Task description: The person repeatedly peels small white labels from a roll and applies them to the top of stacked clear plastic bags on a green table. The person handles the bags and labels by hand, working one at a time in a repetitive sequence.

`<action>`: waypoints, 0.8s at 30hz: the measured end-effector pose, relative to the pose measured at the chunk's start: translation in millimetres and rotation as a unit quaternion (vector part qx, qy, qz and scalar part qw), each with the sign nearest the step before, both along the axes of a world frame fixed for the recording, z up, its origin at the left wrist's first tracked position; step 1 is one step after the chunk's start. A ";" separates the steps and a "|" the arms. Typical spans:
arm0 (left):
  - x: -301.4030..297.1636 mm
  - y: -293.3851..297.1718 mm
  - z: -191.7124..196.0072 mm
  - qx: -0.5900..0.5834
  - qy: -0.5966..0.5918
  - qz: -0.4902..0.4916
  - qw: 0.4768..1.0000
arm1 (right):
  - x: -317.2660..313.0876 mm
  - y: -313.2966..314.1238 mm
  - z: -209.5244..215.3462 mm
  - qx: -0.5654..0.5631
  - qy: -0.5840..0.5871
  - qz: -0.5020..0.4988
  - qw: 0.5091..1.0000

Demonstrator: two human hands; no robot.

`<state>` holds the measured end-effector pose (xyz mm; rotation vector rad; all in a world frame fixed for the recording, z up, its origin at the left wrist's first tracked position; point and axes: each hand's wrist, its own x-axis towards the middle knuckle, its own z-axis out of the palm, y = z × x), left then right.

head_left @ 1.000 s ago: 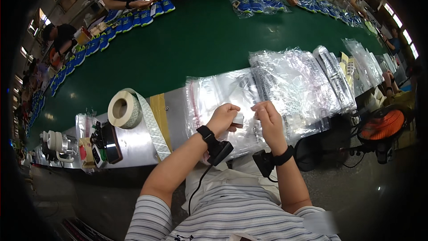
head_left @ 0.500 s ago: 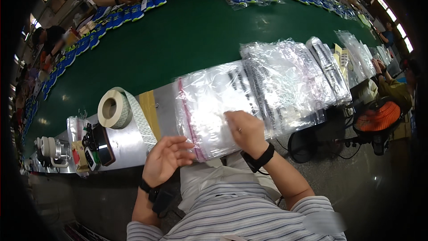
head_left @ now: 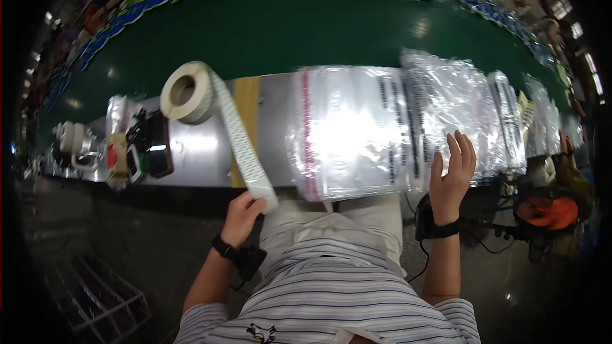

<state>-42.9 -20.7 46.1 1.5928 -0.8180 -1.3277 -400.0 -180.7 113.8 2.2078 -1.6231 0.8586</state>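
Note:
My left hand [head_left: 242, 215] pinches the loose end of a white label strip [head_left: 241, 143] that runs off a roll of white labels [head_left: 187, 92] on the metal bench [head_left: 197, 153]. My right hand [head_left: 451, 178] is raised with fingers spread at the bench's near edge, just right of a stack of clear plastic bags with a red strip [head_left: 350, 130]. It holds nothing. Both wrists wear black bands.
More clear bags [head_left: 459, 108] lie spread to the right. A black device [head_left: 150, 143] and small tools [head_left: 73, 143] sit at the bench's left end. A green conveyor belt [head_left: 306, 19] runs behind, with blue packs [head_left: 146, 3] and other people along its far side. An orange object [head_left: 548, 211] sits low right.
My hands came apart from in front of the bags. The left dropped down-left and took the label strip's end; the right moved right and opened. My view shifted closer to the bench.

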 end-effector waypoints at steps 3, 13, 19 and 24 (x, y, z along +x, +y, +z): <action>-15.8 -13.5 38.6 0.043 0.172 0.012 0.984 | 77.0 24.9 0.2 0.242 -0.222 0.250 0.911; -1.4 -38.8 54.9 -0.007 0.192 -0.030 0.981 | 182.1 23.2 -15.1 0.696 -0.458 0.275 0.479; 115.8 -115.9 5.8 -0.096 0.295 0.178 0.934 | 140.2 32.1 -1.5 0.678 -0.376 0.349 0.527; 120.6 -75.3 21.6 -0.101 0.180 0.360 0.910 | 93.0 31.5 2.9 0.659 -0.320 0.373 0.570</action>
